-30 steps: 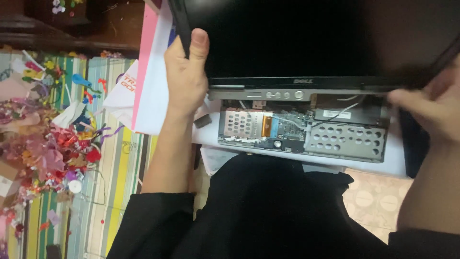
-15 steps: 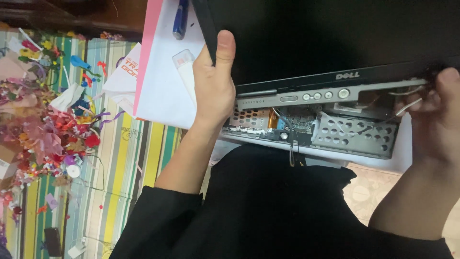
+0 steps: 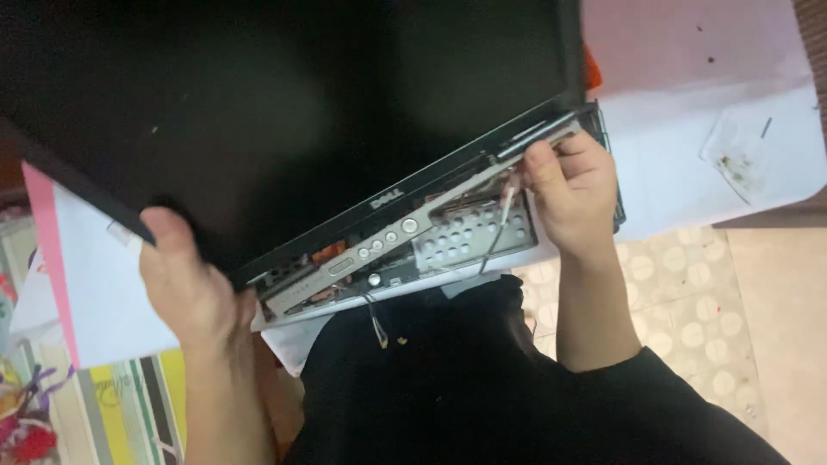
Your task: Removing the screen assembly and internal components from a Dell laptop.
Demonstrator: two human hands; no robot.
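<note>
Looking down through the head camera, you have a partly dismantled laptop [image 3: 405,237] tilted across the middle of the frame, its big black screen panel [image 3: 284,112] filling the upper left and centre. Your left hand [image 3: 185,280] sits at lower left, with the thumb laid on the panel's dark lower-left corner and the palm behind it; that grip is closed on the screen panel's edge. Your right hand [image 3: 573,185] is at centre right, fingers curled around the right end of the silver hinge strip [image 3: 431,215], thumb pressing on top near the corner; that grip is closed on the strip where it meets the panel.

Below the strip, the base lies bare: a perforated metal plate [image 3: 469,237] shows just left of your right hand, and thin loose wires [image 3: 495,232] run across it. One more wire [image 3: 376,323] hangs down from the base's lower edge over your dark clothing [image 3: 448,387].

White paper [image 3: 706,112] covers the upper right beneath the laptop, with a small clear plastic piece [image 3: 741,151] lying on it. A white sheet with a pink edge [image 3: 77,275] lies at the left, and a striped cloth [image 3: 112,405] shows at lower left. Pale patterned floor tiles [image 3: 680,301] appear at right.
</note>
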